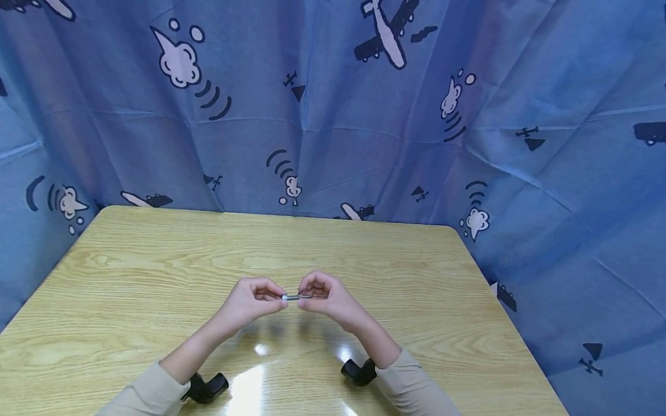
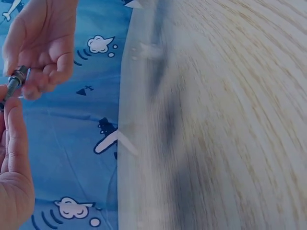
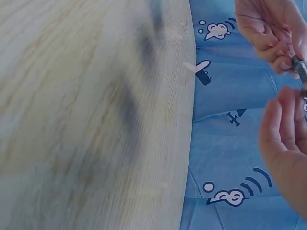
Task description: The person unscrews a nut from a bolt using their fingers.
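Observation:
A small metal bolt (image 1: 292,297) with a threaded shank (image 2: 13,88) is held level above the table, between both hands. My left hand (image 1: 254,299) pinches one end between thumb and fingertips. At the other end, my right hand (image 1: 333,300) grips it the same way, and a thin dark piece shows between its fingers. The left wrist view shows a thicker nut-like collar (image 2: 18,75) by the right fingers. In the right wrist view the bolt (image 3: 300,69) is cut off by the frame edge. The fingers partly cover both its ends.
Below the hands lies a wood-grain table (image 1: 156,254) with bright reflections near its front. A blue curtain (image 1: 333,150) printed with planes and clouds hangs behind and around it. Black wrist devices (image 1: 205,388) sit at both sleeve cuffs.

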A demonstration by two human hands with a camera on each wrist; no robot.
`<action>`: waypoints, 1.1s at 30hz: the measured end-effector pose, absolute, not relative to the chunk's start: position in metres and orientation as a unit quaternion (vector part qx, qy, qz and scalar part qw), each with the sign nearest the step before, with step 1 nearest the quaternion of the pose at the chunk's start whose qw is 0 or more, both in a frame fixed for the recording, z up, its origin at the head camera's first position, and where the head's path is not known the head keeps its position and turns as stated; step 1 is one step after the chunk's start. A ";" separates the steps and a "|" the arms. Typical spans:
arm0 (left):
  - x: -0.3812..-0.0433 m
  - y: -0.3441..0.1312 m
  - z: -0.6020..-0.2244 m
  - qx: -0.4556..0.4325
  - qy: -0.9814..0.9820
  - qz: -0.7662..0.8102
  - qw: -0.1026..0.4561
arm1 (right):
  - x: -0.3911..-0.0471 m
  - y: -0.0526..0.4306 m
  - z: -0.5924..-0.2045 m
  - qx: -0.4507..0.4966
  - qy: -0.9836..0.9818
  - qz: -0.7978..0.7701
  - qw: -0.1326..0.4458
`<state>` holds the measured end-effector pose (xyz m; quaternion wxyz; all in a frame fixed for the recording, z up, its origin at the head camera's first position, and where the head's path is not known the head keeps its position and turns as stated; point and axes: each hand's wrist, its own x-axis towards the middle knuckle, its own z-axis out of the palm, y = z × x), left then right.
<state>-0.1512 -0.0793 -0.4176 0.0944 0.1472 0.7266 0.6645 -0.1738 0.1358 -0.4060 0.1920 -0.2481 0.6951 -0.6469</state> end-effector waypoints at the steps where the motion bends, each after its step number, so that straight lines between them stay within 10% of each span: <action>1: -0.151 -0.079 -0.418 0.146 0.727 0.664 0.094 | -0.174 0.136 -0.406 -0.248 0.699 -0.644 0.187; 33: -0.153 -0.081 -0.421 0.147 0.727 0.664 0.093 | -0.172 0.134 -0.404 -0.259 0.704 -0.637 0.176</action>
